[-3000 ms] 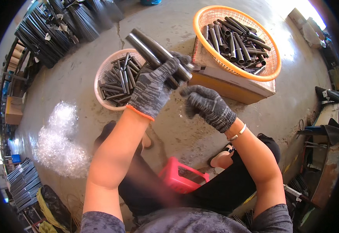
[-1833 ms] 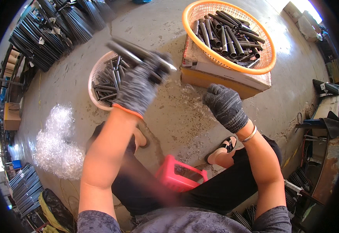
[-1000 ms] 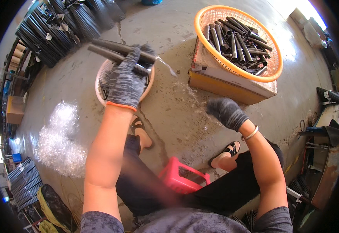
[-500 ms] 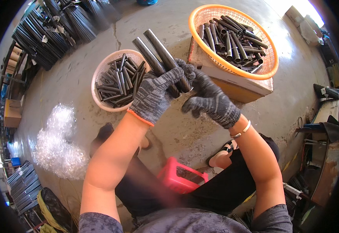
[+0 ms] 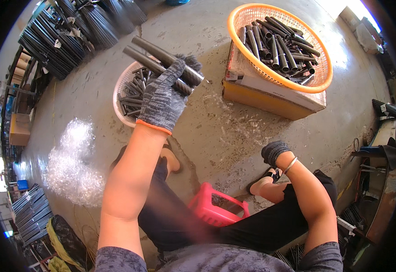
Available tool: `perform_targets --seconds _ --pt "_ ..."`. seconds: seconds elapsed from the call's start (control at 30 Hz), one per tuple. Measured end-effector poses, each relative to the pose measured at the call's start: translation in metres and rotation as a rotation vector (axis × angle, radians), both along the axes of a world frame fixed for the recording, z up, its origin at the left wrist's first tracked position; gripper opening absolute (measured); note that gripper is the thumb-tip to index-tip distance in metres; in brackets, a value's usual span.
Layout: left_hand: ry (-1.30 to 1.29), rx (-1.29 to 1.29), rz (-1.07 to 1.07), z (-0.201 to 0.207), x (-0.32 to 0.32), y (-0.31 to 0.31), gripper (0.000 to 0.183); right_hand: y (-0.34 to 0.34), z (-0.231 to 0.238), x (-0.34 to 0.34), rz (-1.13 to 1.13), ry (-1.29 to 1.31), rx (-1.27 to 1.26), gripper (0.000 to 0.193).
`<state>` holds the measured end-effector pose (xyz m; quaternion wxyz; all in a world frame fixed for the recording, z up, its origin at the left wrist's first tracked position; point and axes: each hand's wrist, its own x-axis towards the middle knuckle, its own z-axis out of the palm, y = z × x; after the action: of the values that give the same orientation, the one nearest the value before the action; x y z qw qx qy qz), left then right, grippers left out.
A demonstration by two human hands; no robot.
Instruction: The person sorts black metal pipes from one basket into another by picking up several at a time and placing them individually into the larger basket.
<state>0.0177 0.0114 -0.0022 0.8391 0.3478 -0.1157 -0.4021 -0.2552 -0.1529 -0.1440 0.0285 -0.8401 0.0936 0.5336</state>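
Note:
My left hand (image 5: 162, 99), in a grey knitted glove with an orange cuff, is closed around two dark, glossy tubes (image 5: 158, 51). They lie side by side, tilted, with their far ends pointing up and left. Behind them is a pale pink plastic basket (image 5: 117, 97) of shorter-looking dark tubes (image 5: 132, 97), partly hidden by my hand. My right hand (image 5: 276, 153), gloved too, is well apart from the tubes, low above the floor near my right foot. Its fingers are curled in, and whatever they may hold is hidden.
An orange-rimmed basket (image 5: 328, 77) full of dark tubes rests on a cardboard box (image 5: 270, 100) at the far right. Crumpled clear plastic (image 5: 73, 167) lies on the floor at left. A red plastic stool (image 5: 207, 209) stands between my legs. Long rod bundles (image 5: 53, 45) line the far left.
My right hand has left the tubes and dropped down to the right, its fingers now curled. My left hand has shifted left with both tubes, which now lean more to the left.

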Motion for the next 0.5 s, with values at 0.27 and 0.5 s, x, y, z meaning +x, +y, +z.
perform_targets --seconds 0.27,0.5 --pt "0.015 0.042 -0.178 -0.005 -0.031 -0.016 0.025 0.015 0.091 0.073 -0.884 -1.305 0.944 0.051" --pt "0.052 0.014 -0.020 0.001 -0.020 -0.015 0.021 0.030 0.076 0.082 -1.391 -0.933 1.289 0.026"
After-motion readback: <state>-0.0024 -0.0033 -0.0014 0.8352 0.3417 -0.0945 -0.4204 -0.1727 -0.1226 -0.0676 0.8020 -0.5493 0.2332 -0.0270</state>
